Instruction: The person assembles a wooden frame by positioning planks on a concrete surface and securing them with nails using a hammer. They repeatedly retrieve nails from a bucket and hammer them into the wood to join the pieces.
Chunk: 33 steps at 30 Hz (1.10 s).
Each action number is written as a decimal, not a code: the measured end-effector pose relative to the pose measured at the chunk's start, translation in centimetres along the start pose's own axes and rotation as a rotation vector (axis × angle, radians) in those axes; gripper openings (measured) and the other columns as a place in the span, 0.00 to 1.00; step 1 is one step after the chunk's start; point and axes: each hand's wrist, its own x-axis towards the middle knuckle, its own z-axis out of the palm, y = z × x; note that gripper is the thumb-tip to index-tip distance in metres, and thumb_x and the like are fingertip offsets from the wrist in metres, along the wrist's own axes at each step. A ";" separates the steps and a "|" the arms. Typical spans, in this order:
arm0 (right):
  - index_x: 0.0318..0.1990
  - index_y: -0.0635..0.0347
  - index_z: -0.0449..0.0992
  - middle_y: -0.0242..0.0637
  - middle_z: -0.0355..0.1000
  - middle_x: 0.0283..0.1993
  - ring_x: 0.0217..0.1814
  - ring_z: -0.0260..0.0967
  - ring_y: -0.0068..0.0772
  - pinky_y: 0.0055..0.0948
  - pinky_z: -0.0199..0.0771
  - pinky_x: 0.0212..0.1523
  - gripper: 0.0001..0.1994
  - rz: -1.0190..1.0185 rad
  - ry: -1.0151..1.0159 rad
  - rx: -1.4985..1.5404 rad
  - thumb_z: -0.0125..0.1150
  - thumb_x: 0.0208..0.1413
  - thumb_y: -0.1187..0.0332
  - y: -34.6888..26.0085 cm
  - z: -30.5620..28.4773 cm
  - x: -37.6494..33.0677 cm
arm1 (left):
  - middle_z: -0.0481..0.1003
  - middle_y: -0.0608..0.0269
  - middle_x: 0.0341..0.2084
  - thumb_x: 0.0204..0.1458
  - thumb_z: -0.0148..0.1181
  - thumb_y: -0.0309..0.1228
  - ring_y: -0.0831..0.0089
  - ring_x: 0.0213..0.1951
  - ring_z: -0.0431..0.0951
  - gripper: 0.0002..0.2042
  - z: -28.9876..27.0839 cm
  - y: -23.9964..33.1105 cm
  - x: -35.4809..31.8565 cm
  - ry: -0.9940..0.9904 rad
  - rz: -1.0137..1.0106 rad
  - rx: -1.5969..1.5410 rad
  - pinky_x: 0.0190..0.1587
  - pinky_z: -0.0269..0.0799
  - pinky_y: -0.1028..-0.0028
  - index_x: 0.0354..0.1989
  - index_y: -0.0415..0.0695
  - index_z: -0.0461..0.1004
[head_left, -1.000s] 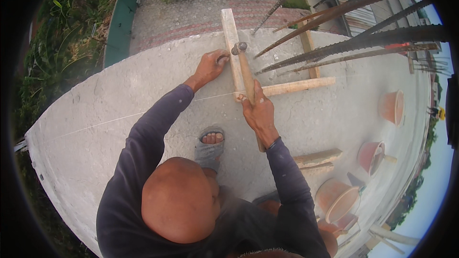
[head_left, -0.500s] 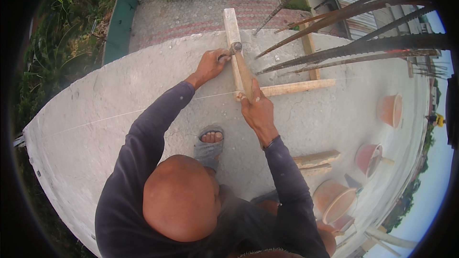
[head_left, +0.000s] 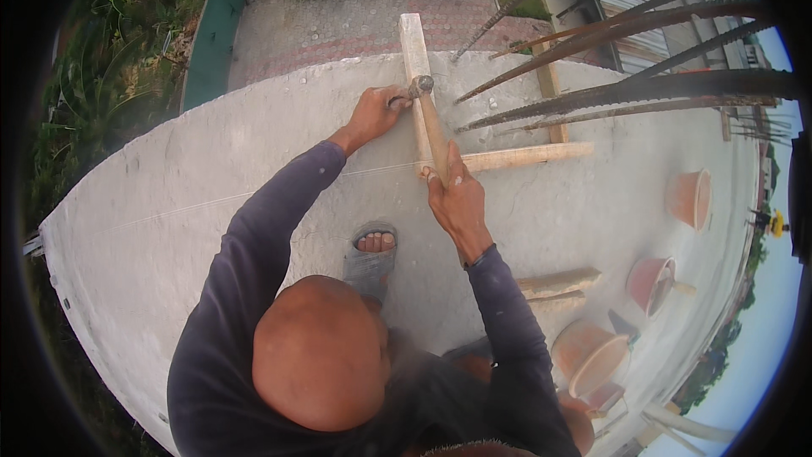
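Hammer (head_left: 431,123) head has dropped; right hand (head_left: 457,199) grips its handle, left hand (head_left: 372,112) pinches something hidden.

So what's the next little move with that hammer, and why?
Probably a short lift of the hammer and another light tap. Its head sits right by the fingers of the left hand, which seem to pinch something small, perhaps a nail, against the upright wooden plank. The right hand grips the handle low. With fingers that close, small strokes look safest.
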 end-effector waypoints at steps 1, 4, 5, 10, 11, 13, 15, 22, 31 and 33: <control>0.76 0.67 0.59 0.68 0.79 0.51 0.48 0.81 0.67 0.52 0.81 0.49 0.36 -0.032 0.019 -0.011 0.64 0.63 0.65 0.0 0.0 0.0 | 0.85 0.51 0.38 0.59 0.63 0.25 0.49 0.41 0.86 0.08 0.0 0.1 0.0 -0.002 -0.010 0.025 0.46 0.80 0.59 0.45 0.43 0.85; 0.76 0.68 0.59 0.68 0.79 0.50 0.46 0.81 0.67 0.51 0.82 0.47 0.36 -0.001 -0.001 -0.044 0.64 0.64 0.64 0.2 0.0 -0.1 | 0.85 0.50 0.37 0.59 0.64 0.26 0.49 0.41 0.86 0.07 -0.3 0.0 0.2 -0.026 0.007 0.038 0.46 0.80 0.58 0.43 0.41 0.85; 0.75 0.69 0.59 0.69 0.79 0.50 0.46 0.81 0.67 0.50 0.82 0.47 0.36 -0.025 0.029 -0.039 0.65 0.64 0.64 0.3 0.1 -0.2 | 0.85 0.50 0.38 0.59 0.65 0.27 0.49 0.41 0.86 0.08 -0.7 -0.1 0.5 -0.054 -0.006 0.056 0.46 0.80 0.58 0.45 0.41 0.85; 0.75 0.71 0.59 0.70 0.79 0.48 0.46 0.82 0.68 0.49 0.83 0.46 0.37 -0.051 0.157 0.031 0.68 0.64 0.64 1.1 0.1 -0.9 | 0.81 0.52 0.54 0.56 0.72 0.35 0.52 0.48 0.84 0.21 -2.3 -0.6 1.3 -0.159 0.014 0.215 0.49 0.81 0.59 0.58 0.46 0.79; 0.75 0.71 0.60 0.70 0.79 0.48 0.46 0.82 0.68 0.49 0.83 0.46 0.37 -0.055 0.160 0.026 0.68 0.64 0.63 1.2 0.0 -0.9 | 0.78 0.53 0.58 0.55 0.74 0.37 0.53 0.52 0.83 0.25 -2.6 -0.6 1.7 -0.142 0.069 0.295 0.51 0.82 0.59 0.61 0.49 0.77; 0.75 0.71 0.60 0.69 0.80 0.48 0.47 0.82 0.68 0.49 0.83 0.46 0.37 -0.064 0.157 0.023 0.69 0.64 0.63 1.4 -0.1 -1.0 | 0.71 0.55 0.67 0.52 0.76 0.42 0.56 0.58 0.81 0.32 -3.3 -0.6 2.5 -0.144 0.122 0.473 0.53 0.83 0.59 0.67 0.55 0.73; 0.74 0.71 0.60 0.69 0.80 0.47 0.47 0.82 0.68 0.50 0.83 0.46 0.37 -0.075 0.163 0.041 0.69 0.64 0.63 1.4 -0.1 -1.0 | 0.67 0.60 0.72 0.50 0.77 0.45 0.58 0.62 0.78 0.35 -4.2 -0.6 3.7 -0.131 0.279 0.531 0.56 0.83 0.59 0.69 0.60 0.71; 0.72 0.71 0.63 0.68 0.79 0.50 0.47 0.82 0.66 0.51 0.83 0.44 0.33 -0.042 0.122 0.050 0.64 0.66 0.60 0.3 0.3 -0.4 | 0.57 0.83 0.80 0.46 0.76 0.52 0.59 0.66 0.76 0.39 -5.6 -0.8 7.0 -0.341 0.467 0.559 0.58 0.84 0.62 0.71 0.70 0.71; 0.73 0.71 0.62 0.67 0.79 0.53 0.49 0.82 0.65 0.51 0.82 0.47 0.34 -0.063 0.168 0.102 0.64 0.66 0.61 0.0 0.4 0.2 | 0.59 0.85 0.78 0.47 0.74 0.54 0.58 0.63 0.79 0.37 -4.6 -2.2 6.7 -0.332 0.370 0.419 0.60 0.82 0.60 0.69 0.69 0.74; 0.74 0.71 0.61 0.66 0.79 0.53 0.48 0.82 0.65 0.52 0.82 0.47 0.34 -0.088 0.221 0.167 0.63 0.66 0.61 -0.1 0.8 0.2 | 0.60 0.85 0.78 0.47 0.74 0.54 0.58 0.63 0.79 0.37 -4.6 -2.4 6.9 -0.326 0.390 0.407 0.60 0.82 0.60 0.69 0.68 0.74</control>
